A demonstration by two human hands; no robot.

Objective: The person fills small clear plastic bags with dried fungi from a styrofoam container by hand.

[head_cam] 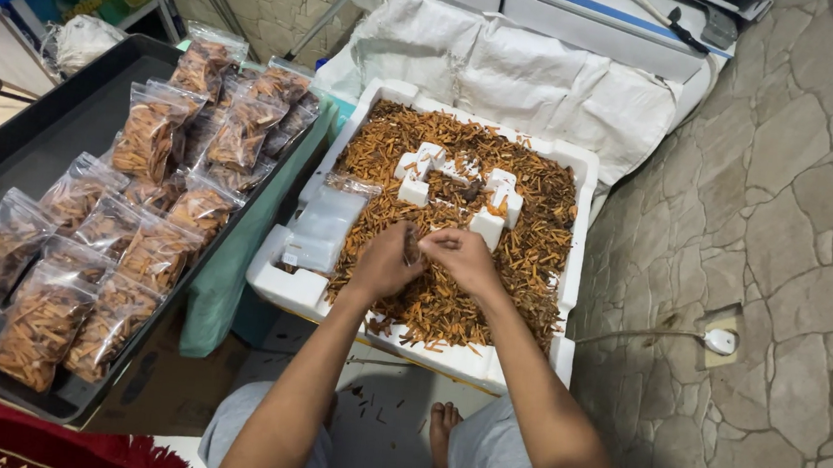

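White foam box (pixel 563 162): sits on the floor before the person, filled with thin orange-brown snack sticks (pixel 536 245); white foam blocks (pixel 488 225) poke up near its middle.
Empty bags (pixel 325 224): a stack of clear plastic bags lies along the box's left edge, on top of the sticks.
Left hand (pixel 384 261): over the near half of the box, grip closed loosely on a pinch of dark sticks.
Right hand (pixel 463 258): just beside the left hand, fingertips drawn together at the same pinch; the two hands touch.
Dark tray (pixel 32 155): to the left of the box, holding many filled bags (pixel 135 240) of the same sticks in overlapping rows toward its right edge.
Green cloth (pixel 232 278): hangs between tray and box.
Floor: stone tiles on the right, with a small white plug (pixel 720 340) on a cord.
Hard to make out: what exactly lies between the fingers; the tray's far-left corner is cut off, and the person's feet are partly hidden by the arms.
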